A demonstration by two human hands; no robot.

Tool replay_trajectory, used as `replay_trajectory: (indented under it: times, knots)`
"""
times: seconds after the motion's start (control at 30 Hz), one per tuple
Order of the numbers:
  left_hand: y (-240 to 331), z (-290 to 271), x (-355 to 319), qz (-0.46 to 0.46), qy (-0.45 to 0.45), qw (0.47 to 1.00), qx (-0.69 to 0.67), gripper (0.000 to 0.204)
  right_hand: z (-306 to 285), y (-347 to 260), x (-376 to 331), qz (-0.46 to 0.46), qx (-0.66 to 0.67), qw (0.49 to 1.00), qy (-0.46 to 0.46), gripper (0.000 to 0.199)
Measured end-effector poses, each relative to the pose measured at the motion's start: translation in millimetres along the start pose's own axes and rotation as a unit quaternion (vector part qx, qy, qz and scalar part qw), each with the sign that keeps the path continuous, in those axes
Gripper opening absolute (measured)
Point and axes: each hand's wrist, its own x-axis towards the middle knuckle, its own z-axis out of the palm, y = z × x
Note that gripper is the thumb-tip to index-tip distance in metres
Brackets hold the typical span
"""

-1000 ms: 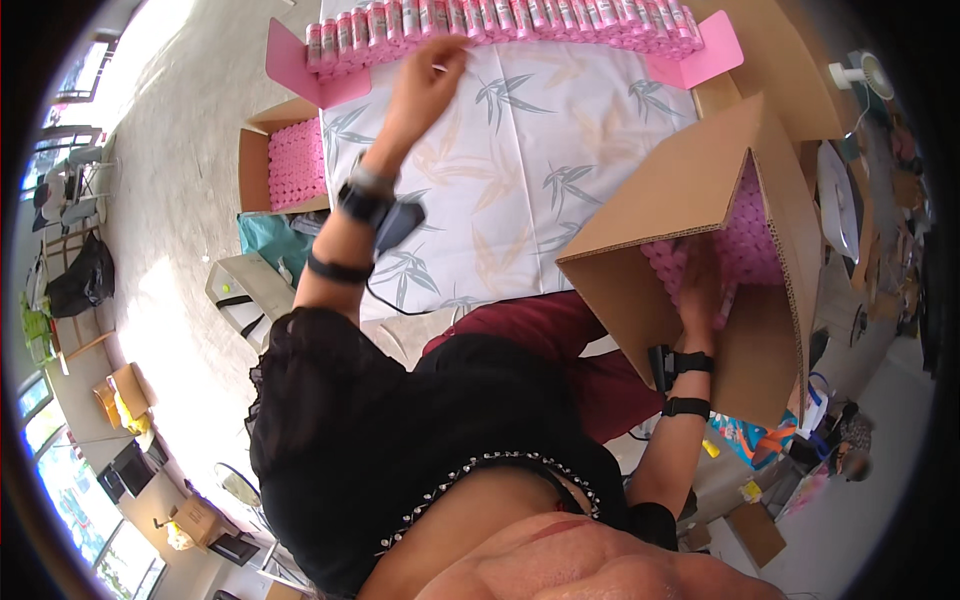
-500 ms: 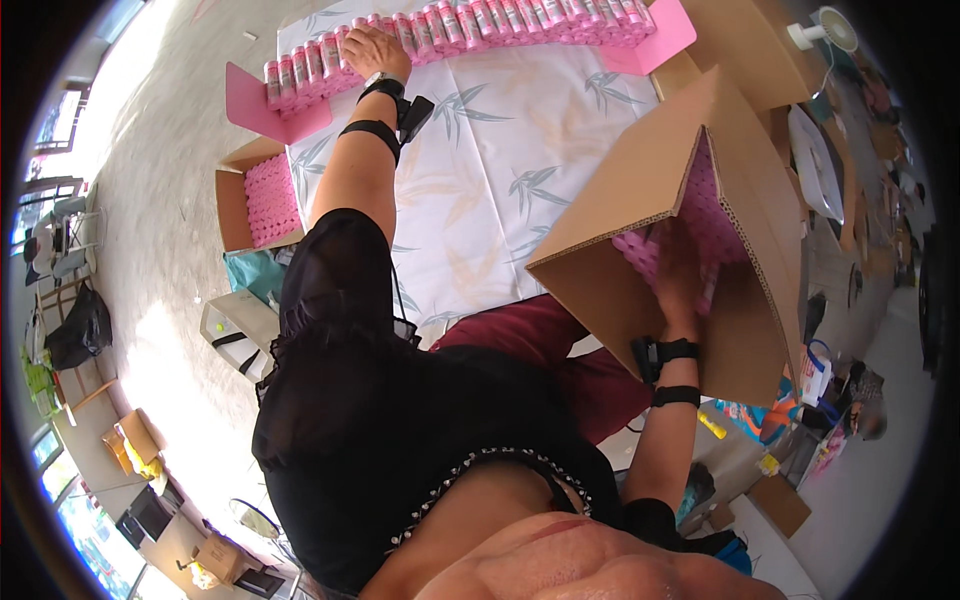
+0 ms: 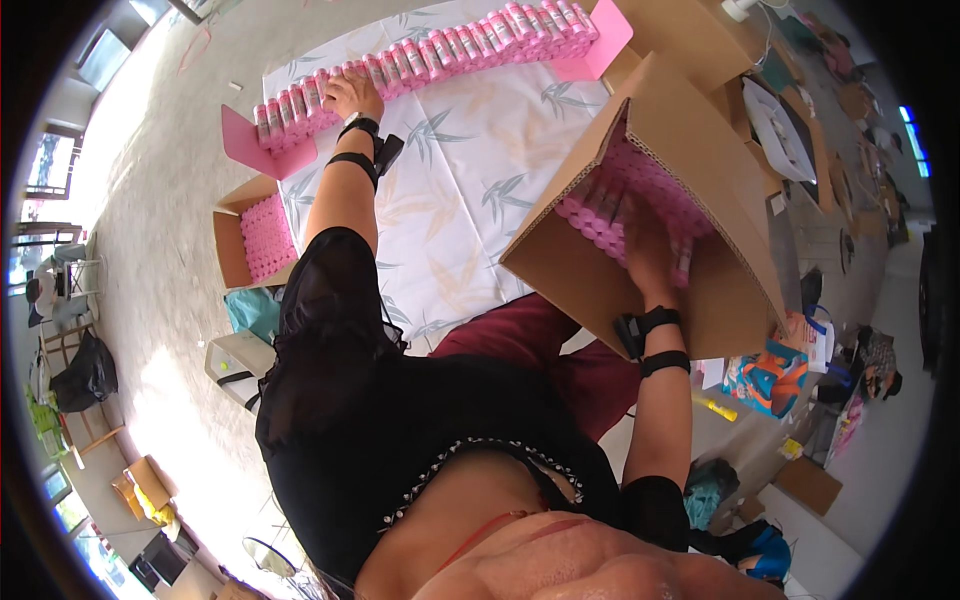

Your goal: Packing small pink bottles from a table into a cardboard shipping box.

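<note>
A long row of small pink-capped cylindrical bottles (image 3: 440,55) stands along the far side of the table. My left hand (image 3: 353,93) rests against the row toward its left end, fingers apart and touching the bottles. Pink L-shaped end plates (image 3: 240,142) bracket the row. To the right, a tall cardboard box (image 3: 590,120) lies tilted with its mouth facing me. Pink-capped bottles (image 3: 600,225) are packed deep inside it. My right hand (image 3: 648,245) reaches in among them; its fingers are in shadow, so any grip is hidden.
A white cloth with leaf prints covers the table (image 3: 440,200). Left of it sits an open carton (image 3: 232,245) filled with pink-capped bottles. Another large carton (image 3: 690,35) stands at the far right. Bags (image 3: 765,380) and clutter lie on the floor to the right.
The view has shifted, so the table and box appear farther left. My left hand stays on the row, and my right hand remains inside the box, where more bottles show.
</note>
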Motion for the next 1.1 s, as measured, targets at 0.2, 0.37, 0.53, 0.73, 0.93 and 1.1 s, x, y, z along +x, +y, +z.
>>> replay_trajectory:
  times: [0.2, 0.37, 0.53, 0.73, 0.93, 1.1]
  knots:
    - [-33.0, -3.5, 0.0, -0.016, 0.052, 0.995, -0.080, 0.038, 6.5, -7.7, 1.0, -0.002, -0.016, 1.000, -0.009, 0.042]
    - [-39.1, -22.1, -48.3, 0.023, 0.076, 0.976, -0.204, 0.054, 9.5, -6.9, -7.2, 0.055, -0.087, 0.994, -0.047, 0.044]
    - [-45.4, -61.9, -188.5, 0.259, 0.047, 0.887, -0.379, 0.072, 10.2, 13.5, -10.1, 0.016, -0.106, 0.994, -0.009, 0.045]
    - [-81.1, -98.7, -303.1, 0.327, -0.115, 0.856, -0.382, 0.074, 10.1, 5.0, 1.6, -0.001, -0.071, 0.997, -0.014, 0.046]
    - [-91.2, -95.5, -314.9, 0.285, -0.095, 0.881, -0.365, 0.084, 16.8, 9.6, -3.4, 0.005, -0.075, 0.997, 0.002, 0.046]
    - [-102.4, -103.0, -322.9, 0.236, -0.076, 0.888, -0.386, 0.088, 15.3, 8.9, -4.4, 0.011, -0.079, 0.997, -0.009, 0.045]
